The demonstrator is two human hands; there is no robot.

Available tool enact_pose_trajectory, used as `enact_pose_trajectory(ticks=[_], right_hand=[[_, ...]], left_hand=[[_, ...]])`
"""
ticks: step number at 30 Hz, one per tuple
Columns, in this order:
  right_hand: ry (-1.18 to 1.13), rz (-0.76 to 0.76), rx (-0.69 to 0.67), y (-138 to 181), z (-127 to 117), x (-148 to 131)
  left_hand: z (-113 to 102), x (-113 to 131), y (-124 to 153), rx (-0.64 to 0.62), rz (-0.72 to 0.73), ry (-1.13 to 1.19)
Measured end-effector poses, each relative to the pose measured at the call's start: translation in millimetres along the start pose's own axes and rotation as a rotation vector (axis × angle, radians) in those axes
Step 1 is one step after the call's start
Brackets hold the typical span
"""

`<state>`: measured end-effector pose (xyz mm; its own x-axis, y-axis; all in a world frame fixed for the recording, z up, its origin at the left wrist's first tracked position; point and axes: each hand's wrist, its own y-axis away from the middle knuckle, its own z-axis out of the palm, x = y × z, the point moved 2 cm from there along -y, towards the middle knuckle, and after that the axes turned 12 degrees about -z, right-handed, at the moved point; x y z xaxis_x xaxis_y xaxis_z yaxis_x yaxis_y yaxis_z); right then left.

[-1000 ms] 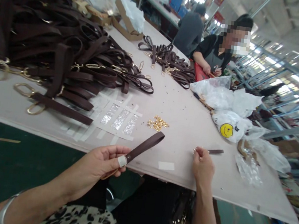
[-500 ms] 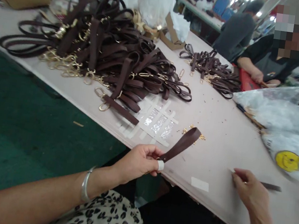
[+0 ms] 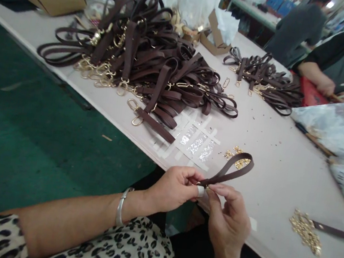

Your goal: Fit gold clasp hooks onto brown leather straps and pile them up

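My left hand pinches the joined ends of a looped brown leather strap at the table's near edge. White tape wraps one of its fingertips. Against that same joined end, the thumb and fingers of my right hand are pressed together. A tiny glint shows at its fingertips, too small to name. The strap's loop points up and to the right, partly over a small pile of gold metal bits. To the right, more small gold pieces lie beside a flat brown strip.
A big heap of brown straps with gold clasps covers the table's left part; a smaller strap heap lies farther back. Clear tape-edged plastic is stuck down near the front. A co-worker's hand is across the table, near plastic bags.
My right hand has moved left from the table's right side to the strap in my left hand, uncovering the gold pieces there. The view has shifted, and the loop is seen more side-on.
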<state>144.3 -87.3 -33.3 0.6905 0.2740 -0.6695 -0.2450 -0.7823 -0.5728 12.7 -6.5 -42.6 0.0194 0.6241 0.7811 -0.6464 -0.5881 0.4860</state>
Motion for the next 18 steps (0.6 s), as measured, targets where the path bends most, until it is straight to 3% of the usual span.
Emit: enact_pose_trajectory(ticks=[6,11,14,18], right_hand=[[-0.029,-0.036,-0.082,-4,-5,0],[-0.048,-0.071,-0.082,-4,-5,-7],[-0.016,-0.064,-0.035,0,-4,-11],[-0.072,0.035,0.14,3,-2,-15]], left_hand=[[-4,-1,7,0.088,0.178,-0.152],[-6,4,15,0.192,0.404,-0.423],[-4,8,20,0.208,0.534,-0.56],[-3,11,22,0.182,0.659,-0.634]])
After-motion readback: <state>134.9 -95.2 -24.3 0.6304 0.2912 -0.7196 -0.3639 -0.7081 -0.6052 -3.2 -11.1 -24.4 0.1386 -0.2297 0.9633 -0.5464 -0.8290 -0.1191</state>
